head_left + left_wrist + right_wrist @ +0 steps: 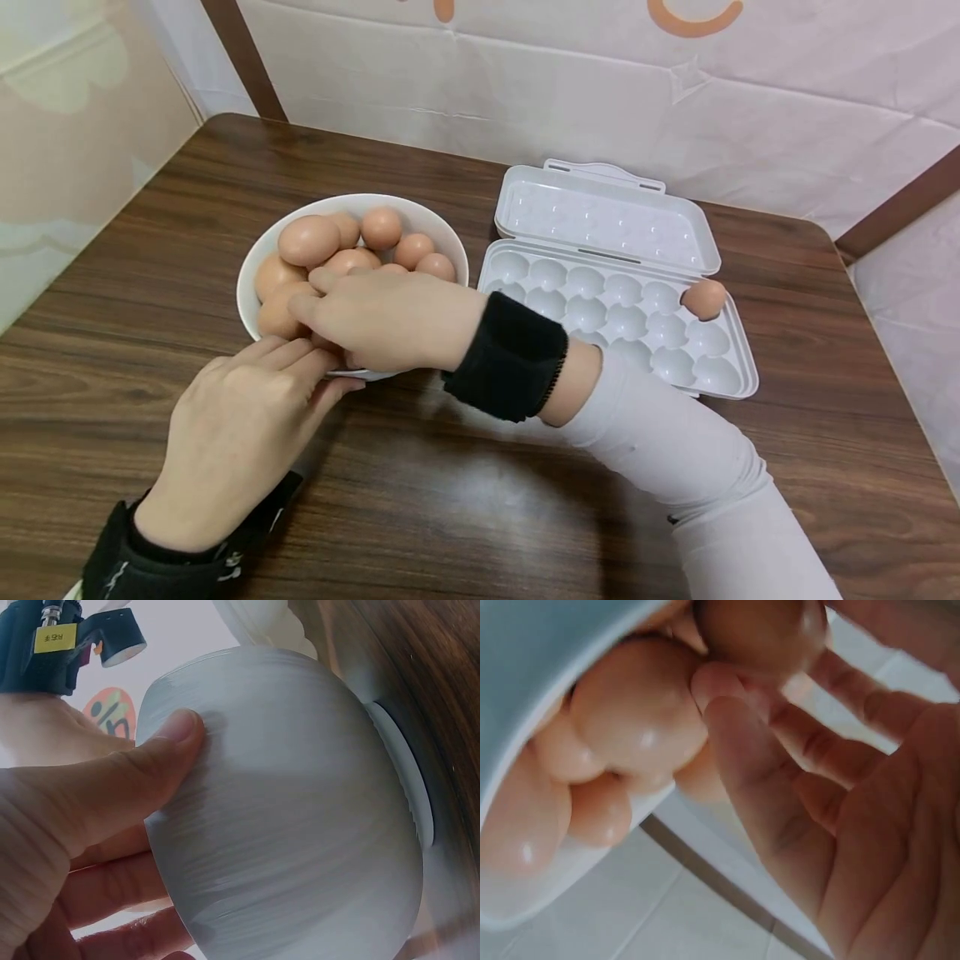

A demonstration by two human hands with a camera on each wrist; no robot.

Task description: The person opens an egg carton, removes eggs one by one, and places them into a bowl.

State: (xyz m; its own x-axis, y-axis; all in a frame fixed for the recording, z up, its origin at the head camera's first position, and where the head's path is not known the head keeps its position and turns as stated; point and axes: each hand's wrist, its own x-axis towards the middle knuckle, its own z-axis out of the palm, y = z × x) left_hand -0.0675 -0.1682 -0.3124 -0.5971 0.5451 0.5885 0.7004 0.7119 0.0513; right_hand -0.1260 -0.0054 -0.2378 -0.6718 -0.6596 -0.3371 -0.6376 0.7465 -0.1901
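Observation:
A white bowl (251,287) piled with brown eggs (308,241) stands on the left of the table. My left hand (243,429) grips its near rim, the thumb (176,727) pressed against the outside wall and the fingers over the edge. Reaching across from the right, my right hand (397,321) is down among the eggs at the near side. In the right wrist view its fingers curl around a shaded egg (761,637), with the thumb (750,750) beside a larger egg (641,709). The head view hides most of that egg under the hand.
A white egg carton (742,367) lies with its lid (607,212) folded back to the right of the bowl. One egg (703,299) sits in its far right cup. My right forearm crosses over the carton's near left part. A cloth-covered wall rises behind the wooden table (465,517).

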